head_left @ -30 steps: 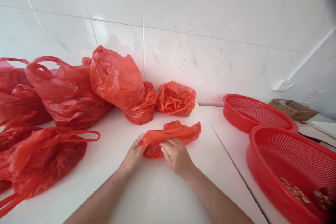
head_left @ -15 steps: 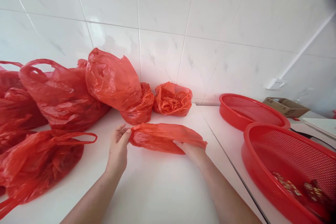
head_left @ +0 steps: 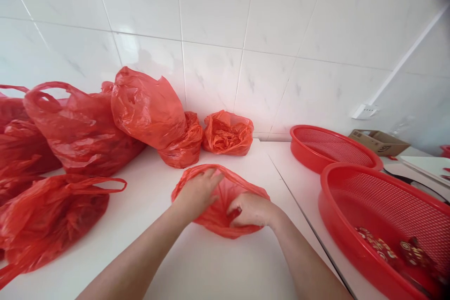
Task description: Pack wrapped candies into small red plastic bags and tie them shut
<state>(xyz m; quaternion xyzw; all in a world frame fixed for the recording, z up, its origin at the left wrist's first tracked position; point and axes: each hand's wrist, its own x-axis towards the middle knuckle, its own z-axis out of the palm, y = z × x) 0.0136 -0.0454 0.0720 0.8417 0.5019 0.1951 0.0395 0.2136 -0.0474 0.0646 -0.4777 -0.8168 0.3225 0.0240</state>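
A small, empty red plastic bag (head_left: 225, 197) lies spread on the white counter (head_left: 197, 267) in front of me. My left hand (head_left: 197, 192) rests flat on its upper left part, fingers stretched toward the bag's rim. My right hand (head_left: 251, 209) pinches the plastic at the bag's lower right, fingers curled into it. The bag's mouth bulges up in an arch behind both hands.
Several filled red plastic bags (head_left: 80, 126) crowd the left and back of the counter, with a crumpled one (head_left: 228, 133) against the tiled wall. Two red mesh baskets (head_left: 330, 147) (head_left: 386, 215) stand at the right; the nearer holds small wrapped items. A cardboard box (head_left: 379, 140) sits behind.
The bag was bunched between both hands, then stretched out lengthwise; now it is spread wider on the counter, with my left hand moved on top of it and my right hand gripping its near edge.
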